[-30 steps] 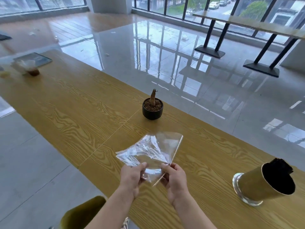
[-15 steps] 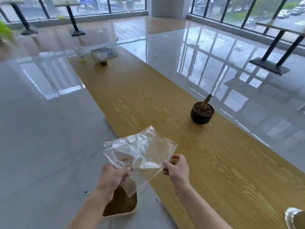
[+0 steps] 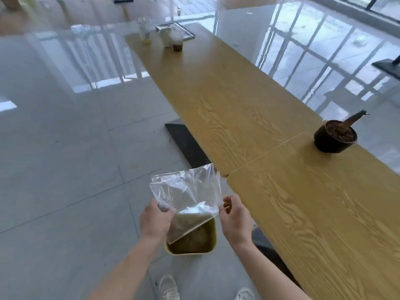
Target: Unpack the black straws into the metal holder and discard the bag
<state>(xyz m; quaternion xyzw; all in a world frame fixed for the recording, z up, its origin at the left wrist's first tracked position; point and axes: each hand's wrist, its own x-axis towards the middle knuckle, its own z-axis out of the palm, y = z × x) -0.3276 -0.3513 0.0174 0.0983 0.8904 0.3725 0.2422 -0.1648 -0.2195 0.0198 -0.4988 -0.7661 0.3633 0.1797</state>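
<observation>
An empty clear plastic bag (image 3: 186, 192) hangs in the air beside the table's near edge. My left hand (image 3: 155, 219) grips its lower left side. My right hand (image 3: 234, 217) pinches its right edge between thumb and fingers. Directly below the bag stands a yellow-green bin (image 3: 213, 241) on the floor, its open top partly covered by the bag. The metal holder and the black straws are out of view.
A long wooden table (image 3: 281, 191) runs from the right foreground to the far middle. On it stand a small black plant pot (image 3: 334, 137) and, far off, several cups (image 3: 176, 43). A dark table base (image 3: 186, 144) lies on the grey tile floor. My shoes (image 3: 170, 287) show below.
The view has swung left and down, away from the holder. Both hands have carried the bag off the table edge to a spot over the bin.
</observation>
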